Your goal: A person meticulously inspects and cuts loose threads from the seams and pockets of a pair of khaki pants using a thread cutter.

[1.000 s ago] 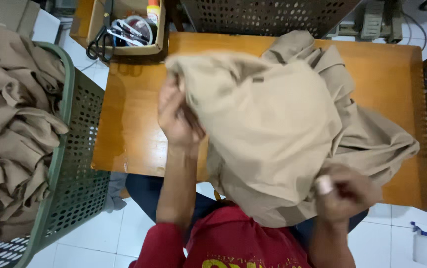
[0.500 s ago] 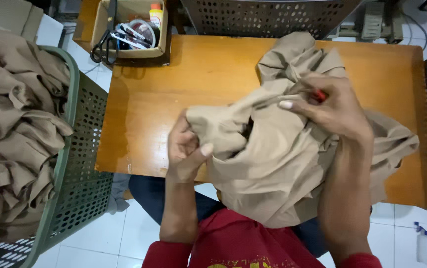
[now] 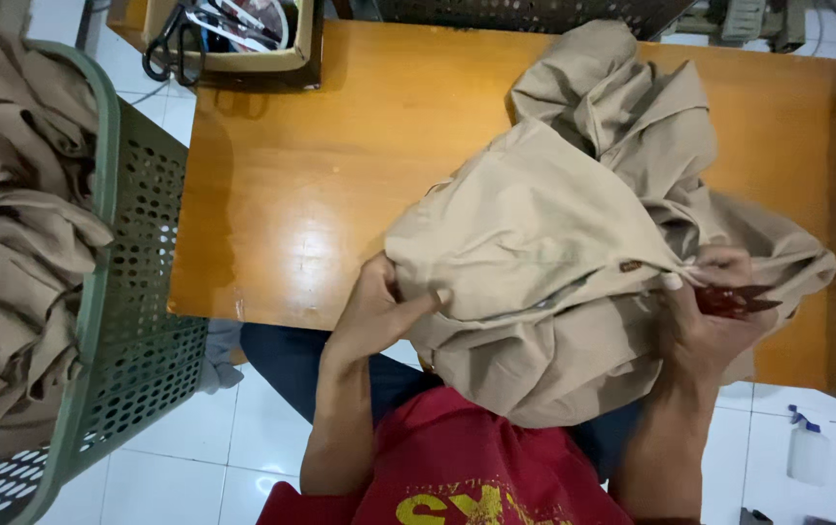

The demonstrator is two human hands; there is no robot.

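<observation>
A beige garment (image 3: 554, 243) lies bunched over the near edge of an orange wooden table (image 3: 340, 165) and hangs into my lap. My left hand (image 3: 379, 311) grips the garment's left edge, thumb pressed on the cloth. My right hand (image 3: 710, 311) holds the right side of the cloth together with a small dark red thread snipper (image 3: 734, 298), its tips pointing right. A small dark button (image 3: 630, 265) shows on the cloth just left of that hand.
A green perforated basket (image 3: 117, 321) full of beige garments stands at the left. A cardboard box (image 3: 233, 53) with black scissors (image 3: 175, 49) and tools sits at the table's far left. Perforated baskets stand behind and right. A spray bottle (image 3: 812, 452) lies on the tiled floor.
The garment came down from in front of me onto the table edge. My right hand moved from the garment's top to its right side; my left hand shifted slightly right along the edge.
</observation>
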